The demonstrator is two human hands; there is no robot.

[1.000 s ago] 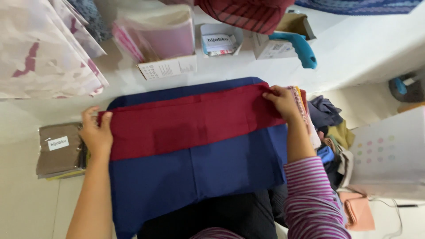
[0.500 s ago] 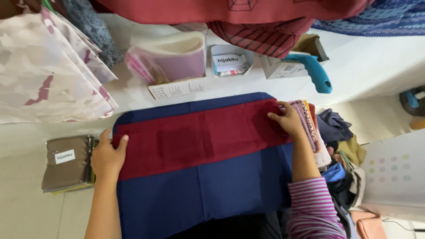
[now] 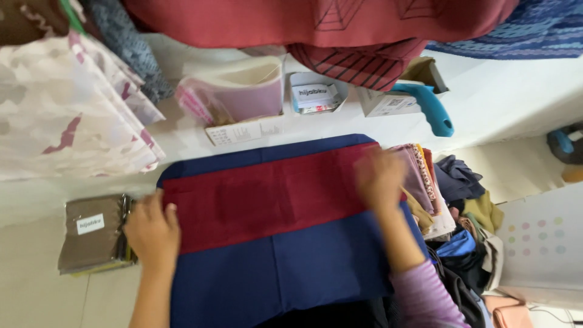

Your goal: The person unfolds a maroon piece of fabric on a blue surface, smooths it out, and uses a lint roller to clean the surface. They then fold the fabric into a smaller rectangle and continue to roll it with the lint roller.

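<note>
A navy blue cloth [image 3: 285,273] lies flat on the white table [image 3: 498,103], with a dark red band [image 3: 273,194] folded across its upper half. My left hand [image 3: 152,234] rests palm down on the left end of the red band, fingers on its edge. My right hand [image 3: 379,176], blurred by motion, sits at the right end of the band, its purple striped sleeve running down to the lower right. Both hands are at the ends of the same fold.
A brown packaged cloth [image 3: 91,234] lies left of my left hand. Behind the cloth stand a pink pouch [image 3: 237,94], a small box [image 3: 316,97] and a cardboard box with a teal tool [image 3: 431,106]. Folded fabrics [image 3: 425,182] and loose clothes [image 3: 467,194] crowd the right. Red cloth [image 3: 303,18] hangs above.
The view has shifted, so the cloth sits lower in the picture. My hands stay at the two ends of the red band; the right hand is now blurred with movement.
</note>
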